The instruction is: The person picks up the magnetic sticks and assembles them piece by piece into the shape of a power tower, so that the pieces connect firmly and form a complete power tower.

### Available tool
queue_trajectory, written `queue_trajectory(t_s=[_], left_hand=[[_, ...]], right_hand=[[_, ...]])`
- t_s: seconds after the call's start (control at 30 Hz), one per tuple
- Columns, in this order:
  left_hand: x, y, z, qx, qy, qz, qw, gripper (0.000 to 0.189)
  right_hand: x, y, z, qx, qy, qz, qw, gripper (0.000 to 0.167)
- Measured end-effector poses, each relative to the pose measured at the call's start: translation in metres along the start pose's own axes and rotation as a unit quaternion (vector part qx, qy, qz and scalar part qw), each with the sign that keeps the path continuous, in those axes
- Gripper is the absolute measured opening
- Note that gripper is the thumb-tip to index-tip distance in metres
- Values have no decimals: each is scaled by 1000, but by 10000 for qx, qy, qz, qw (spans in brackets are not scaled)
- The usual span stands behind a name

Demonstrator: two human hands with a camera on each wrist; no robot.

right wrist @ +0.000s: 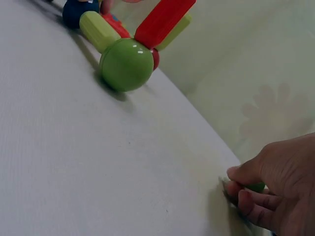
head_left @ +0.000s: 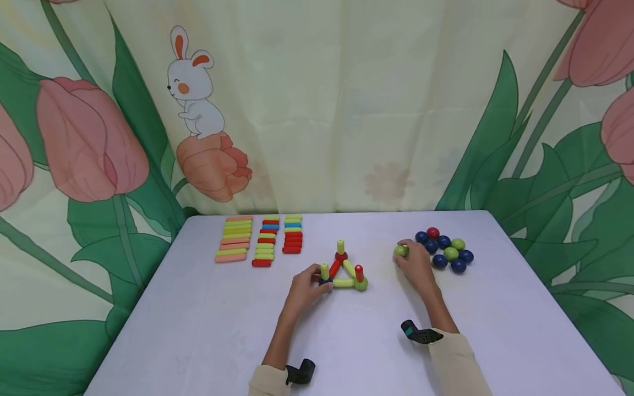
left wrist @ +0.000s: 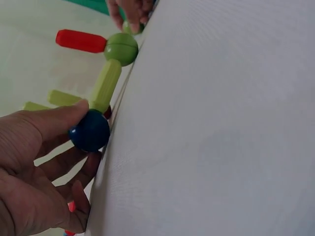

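Note:
A triangular frame of balls and rods stands on the table, its corners a blue ball (left wrist: 90, 131), a green ball (right wrist: 127, 65) and a red ball (head_left: 341, 256). Short rods link the corners, and an upright rod rises from each: yellow-green on blue and red, a red rod (head_left: 359, 272) on green. With thumb and fingers my left hand (head_left: 304, 288) grips the blue corner ball. To the right of the frame, my right hand (head_left: 416, 264) pinches a loose green ball (head_left: 400, 251), which its fingers mostly cover in the right wrist view.
Several loose balls (head_left: 444, 242), blue, green and red, lie just right of my right hand. At the back left, rods are laid in three columns: long orange and yellow-green rods (head_left: 235, 240), then two columns of shorter rods (head_left: 293, 235). A printed curtain (head_left: 317, 110) hangs behind the white table (head_left: 208, 324).

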State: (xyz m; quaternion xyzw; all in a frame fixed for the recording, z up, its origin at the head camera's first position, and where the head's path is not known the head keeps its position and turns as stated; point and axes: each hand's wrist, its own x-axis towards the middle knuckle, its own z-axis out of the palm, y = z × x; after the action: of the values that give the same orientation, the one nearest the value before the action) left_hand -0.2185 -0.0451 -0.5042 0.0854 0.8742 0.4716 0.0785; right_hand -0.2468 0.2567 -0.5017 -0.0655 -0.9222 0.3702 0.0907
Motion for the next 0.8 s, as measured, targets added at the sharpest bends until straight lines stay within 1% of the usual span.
queue_trajectory(t_s=[0.07, 0.1, 0.23, 0.3, 0.43, 0.5, 0.6, 0.7, 0.8], left_hand=[[0, 1, 1, 38, 71, 19, 10000, 37], [0, 1, 1, 39, 74, -23, 10000, 39], [0, 1, 2, 56, 17, -8, 10000, 43], [0, 1, 2, -1, -38, -25, 10000, 43], [0, 2, 2, -15, -165, 28, 9999, 44], [1, 2, 2, 22, -234, 29, 9997, 45], [1, 2, 3, 55, -274, 16, 9996, 46], [2, 0, 3, 27, -277, -20, 9996, 46], [3, -2, 4, 57, -282, 14, 9996, 45]], right_hand=[[1, -3, 2, 338, -188, 11, 9993, 41], [2, -5, 3, 518, -289, 79, 9982, 42], [4, -19, 7, 1209, -616, 243, 9905, 47], [6, -29, 8, 1461, -717, 134, 9866, 49], [10, -52, 11, 2005, -869, -299, 9754, 50], [11, -62, 13, 2211, -944, -455, 9696, 49], [11, -73, 16, 2401, -1089, -583, 9629, 47], [10, -81, 20, 2506, -1289, -631, 9574, 44], [8, -89, 23, 2523, -1418, -658, 9549, 42]])
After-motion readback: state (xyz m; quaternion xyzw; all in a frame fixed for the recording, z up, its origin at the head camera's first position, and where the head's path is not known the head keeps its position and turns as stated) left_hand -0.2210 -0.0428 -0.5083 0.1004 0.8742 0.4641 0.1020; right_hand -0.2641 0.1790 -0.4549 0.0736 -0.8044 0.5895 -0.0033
